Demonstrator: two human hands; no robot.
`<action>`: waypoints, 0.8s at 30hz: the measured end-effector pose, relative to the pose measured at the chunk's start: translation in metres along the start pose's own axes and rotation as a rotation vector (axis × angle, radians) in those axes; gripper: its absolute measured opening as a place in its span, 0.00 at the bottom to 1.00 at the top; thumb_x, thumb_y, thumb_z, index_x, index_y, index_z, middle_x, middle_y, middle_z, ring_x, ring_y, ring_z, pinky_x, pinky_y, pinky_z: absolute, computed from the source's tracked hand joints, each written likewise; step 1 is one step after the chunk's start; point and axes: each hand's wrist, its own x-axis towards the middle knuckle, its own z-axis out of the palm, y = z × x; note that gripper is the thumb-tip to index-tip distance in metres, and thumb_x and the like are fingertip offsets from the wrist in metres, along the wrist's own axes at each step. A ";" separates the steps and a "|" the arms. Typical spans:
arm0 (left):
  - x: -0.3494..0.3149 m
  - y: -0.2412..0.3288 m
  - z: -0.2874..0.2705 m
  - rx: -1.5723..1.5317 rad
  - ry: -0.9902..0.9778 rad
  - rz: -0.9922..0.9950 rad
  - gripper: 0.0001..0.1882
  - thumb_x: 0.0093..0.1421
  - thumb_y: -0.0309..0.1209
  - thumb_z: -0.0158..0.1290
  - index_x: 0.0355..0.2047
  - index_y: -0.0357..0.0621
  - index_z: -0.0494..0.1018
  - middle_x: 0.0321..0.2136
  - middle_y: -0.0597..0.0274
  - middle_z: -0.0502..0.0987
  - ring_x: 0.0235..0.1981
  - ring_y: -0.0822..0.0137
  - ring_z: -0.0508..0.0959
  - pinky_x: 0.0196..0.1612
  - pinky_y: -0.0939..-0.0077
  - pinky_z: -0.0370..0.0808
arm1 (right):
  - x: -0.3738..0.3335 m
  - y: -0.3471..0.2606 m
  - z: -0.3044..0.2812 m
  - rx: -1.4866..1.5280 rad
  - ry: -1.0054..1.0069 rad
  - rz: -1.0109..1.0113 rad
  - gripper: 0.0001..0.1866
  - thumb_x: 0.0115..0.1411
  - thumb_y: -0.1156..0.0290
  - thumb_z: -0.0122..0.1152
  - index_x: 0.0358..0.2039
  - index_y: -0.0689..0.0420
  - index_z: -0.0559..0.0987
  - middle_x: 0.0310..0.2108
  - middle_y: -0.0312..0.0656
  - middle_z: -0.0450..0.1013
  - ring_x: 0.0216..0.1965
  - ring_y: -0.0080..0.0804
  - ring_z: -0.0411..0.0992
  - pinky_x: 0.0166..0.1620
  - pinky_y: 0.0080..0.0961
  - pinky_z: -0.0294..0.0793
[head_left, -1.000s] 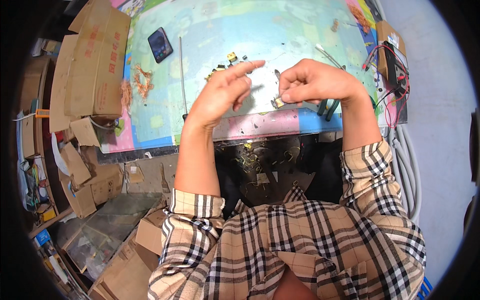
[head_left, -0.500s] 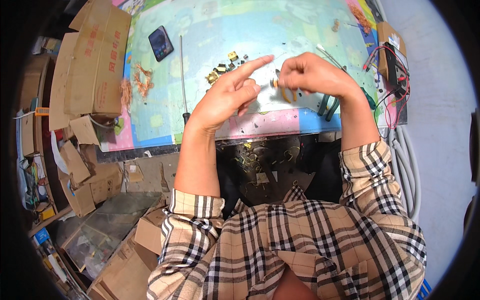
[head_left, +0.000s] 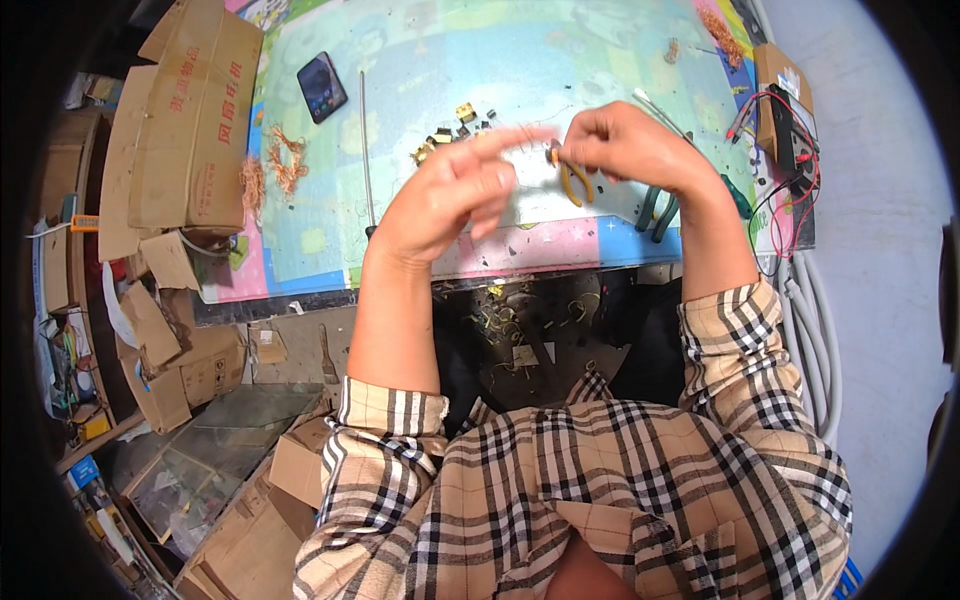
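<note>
While the left hand (head_left: 450, 195) hangs over the desk (head_left: 320, 210) with its index finger outstretched and its grip loosely open on nothing, the right hand (head_left: 632, 150) curls thumb and fingers together; whether that grip holds anything cannot be told. Yellow-handled pliers (head_left: 578, 188) lie by its fingertips, green-handled pliers (head_left: 661, 220) below its wrist, and small yellow-and-black parts (head_left: 440, 136) beyond the left hand.
</note>
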 end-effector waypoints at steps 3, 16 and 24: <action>0.002 -0.001 0.010 0.577 -0.138 -0.138 0.25 0.62 0.30 0.51 0.60 0.43 0.68 0.16 0.78 0.62 0.17 0.83 0.59 0.19 0.84 0.59 | 0.002 0.002 -0.005 0.166 0.161 -0.018 0.13 0.62 0.60 0.60 0.29 0.58 0.79 0.20 0.30 0.70 0.16 0.10 0.60 0.19 0.12 0.56; 0.003 -0.016 0.007 0.683 -0.061 -0.156 0.17 0.64 0.32 0.50 0.51 0.41 0.76 0.19 0.80 0.65 0.19 0.83 0.56 0.22 0.87 0.57 | -0.002 -0.004 -0.007 0.352 0.090 0.010 0.13 0.63 0.62 0.59 0.32 0.59 0.81 0.20 0.30 0.72 0.18 0.12 0.63 0.22 0.14 0.61; 0.002 -0.005 0.006 0.045 0.209 0.119 0.26 0.61 0.32 0.53 0.61 0.44 0.69 0.18 0.77 0.64 0.18 0.82 0.60 0.20 0.83 0.61 | -0.008 -0.014 -0.007 0.159 -0.162 -0.005 0.13 0.63 0.61 0.59 0.32 0.58 0.81 0.20 0.30 0.72 0.17 0.12 0.62 0.21 0.13 0.59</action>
